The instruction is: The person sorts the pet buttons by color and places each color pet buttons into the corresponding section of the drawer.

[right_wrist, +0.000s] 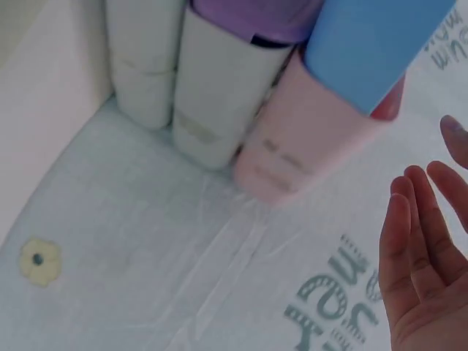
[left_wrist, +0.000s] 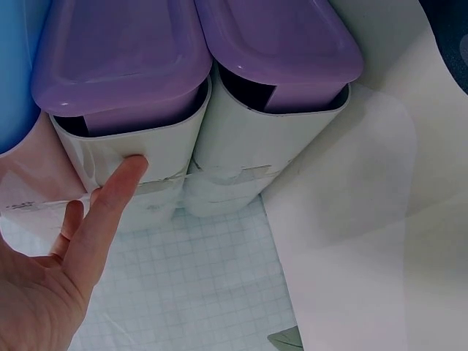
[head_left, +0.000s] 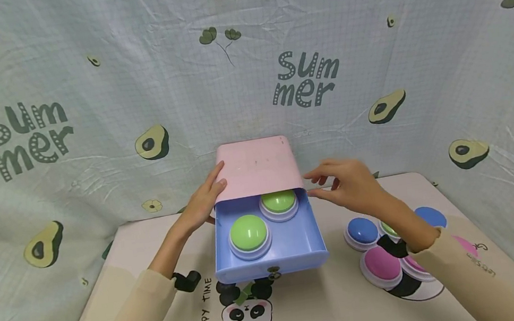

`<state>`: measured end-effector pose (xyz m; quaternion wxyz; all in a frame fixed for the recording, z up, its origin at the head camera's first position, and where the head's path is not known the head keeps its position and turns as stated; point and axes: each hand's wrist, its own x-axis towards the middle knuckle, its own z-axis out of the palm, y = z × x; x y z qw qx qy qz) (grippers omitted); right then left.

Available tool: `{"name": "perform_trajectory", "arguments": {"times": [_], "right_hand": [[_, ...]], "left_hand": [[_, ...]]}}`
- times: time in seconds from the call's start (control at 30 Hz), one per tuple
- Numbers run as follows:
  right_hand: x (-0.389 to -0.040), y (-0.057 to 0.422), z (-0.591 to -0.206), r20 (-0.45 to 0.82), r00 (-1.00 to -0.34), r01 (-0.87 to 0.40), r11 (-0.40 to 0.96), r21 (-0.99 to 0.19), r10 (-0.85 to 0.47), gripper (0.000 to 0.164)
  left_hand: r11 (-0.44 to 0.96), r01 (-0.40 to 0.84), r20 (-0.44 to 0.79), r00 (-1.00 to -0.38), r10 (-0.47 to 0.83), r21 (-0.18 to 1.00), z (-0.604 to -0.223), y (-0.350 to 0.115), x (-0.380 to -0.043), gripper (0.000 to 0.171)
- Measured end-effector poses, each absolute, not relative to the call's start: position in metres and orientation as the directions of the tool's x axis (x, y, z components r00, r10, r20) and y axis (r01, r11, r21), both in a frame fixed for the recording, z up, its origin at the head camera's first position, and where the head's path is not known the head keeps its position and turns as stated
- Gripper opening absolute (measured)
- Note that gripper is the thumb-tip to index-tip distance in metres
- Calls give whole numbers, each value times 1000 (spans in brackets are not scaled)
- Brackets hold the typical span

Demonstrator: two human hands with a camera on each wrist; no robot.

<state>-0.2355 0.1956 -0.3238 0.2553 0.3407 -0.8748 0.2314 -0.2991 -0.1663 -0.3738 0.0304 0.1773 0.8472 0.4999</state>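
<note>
blue drawer [head_left: 293, 241] with two green buttons [head_left: 249, 232] juts toward 6 o'clock from its pink case [head_left: 256, 166]; left hand [head_left: 199, 205], fingers extended, touches the case at the drawer's 10, right hand [head_left: 356, 185] empty, fingers parted at 2. from afar, i judge this steadying; next calls for even bracing.

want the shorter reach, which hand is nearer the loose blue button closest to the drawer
Right: the right hand is right of the pink box, on the same side as the blue button; the left hand is at the box's left side, farther off.
</note>
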Motion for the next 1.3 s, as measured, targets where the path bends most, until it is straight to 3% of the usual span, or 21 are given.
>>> {"name": "perform_trajectory", "arguments": {"times": [0.47, 0.73, 1.3], "right_hand": [[-236, 278, -351, 488, -768, -603, 726, -330, -416, 48], [-231, 317, -380, 329, -861, -496, 783, -375, -387, 57], [-227, 372, -435, 145, -933, -359, 831, -426, -329, 58]], "left_hand": [[444, 270, 127, -937, 326, 855, -372, -168, -299, 64], [452, 270, 124, -937, 327, 850, -371, -167, -299, 64], [453, 267, 120, -937, 328, 850, -372, -167, -296, 64]]}}
